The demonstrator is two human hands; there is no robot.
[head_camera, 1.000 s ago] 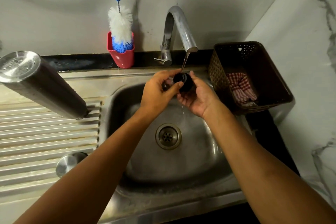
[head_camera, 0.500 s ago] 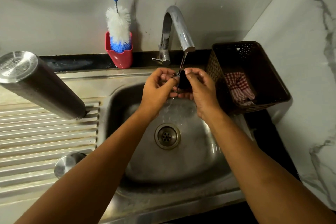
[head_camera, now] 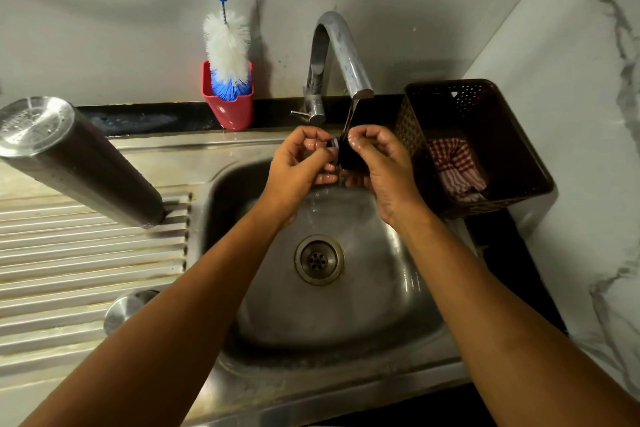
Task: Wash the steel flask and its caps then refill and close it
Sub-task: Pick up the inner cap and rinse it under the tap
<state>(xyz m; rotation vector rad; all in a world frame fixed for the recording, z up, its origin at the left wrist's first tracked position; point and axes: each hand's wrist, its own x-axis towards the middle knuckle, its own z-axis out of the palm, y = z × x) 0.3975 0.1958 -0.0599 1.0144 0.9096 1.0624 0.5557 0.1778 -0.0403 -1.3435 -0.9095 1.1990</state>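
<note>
A small black inner cap [head_camera: 346, 156] sits under the running tap [head_camera: 341, 55], turned on its side. My right hand [head_camera: 377, 166] grips it from the right. My left hand [head_camera: 299, 166] holds its left end, fingers rubbing the rim. Water runs over the cap into the sink basin [head_camera: 391, 281]. The steel flask [head_camera: 74, 163] stands upside down on the ribbed drainboard [head_camera: 69, 274] at the left. A round steel outer cap [head_camera: 128, 308] lies on the drainboard near my left forearm.
A red holder [head_camera: 230, 111] with a white and blue bottle brush [head_camera: 227, 52] stands behind the sink. At the right, a dark brown basket [head_camera: 512, 149] holds a red checked cloth [head_camera: 453, 166]. The drain [head_camera: 318, 258] is in the basin's middle. Marble walls close the back and right.
The cap has turned from facing up in my right palm to lying on its side between both hands. My right hand has closed over it from the right.
</note>
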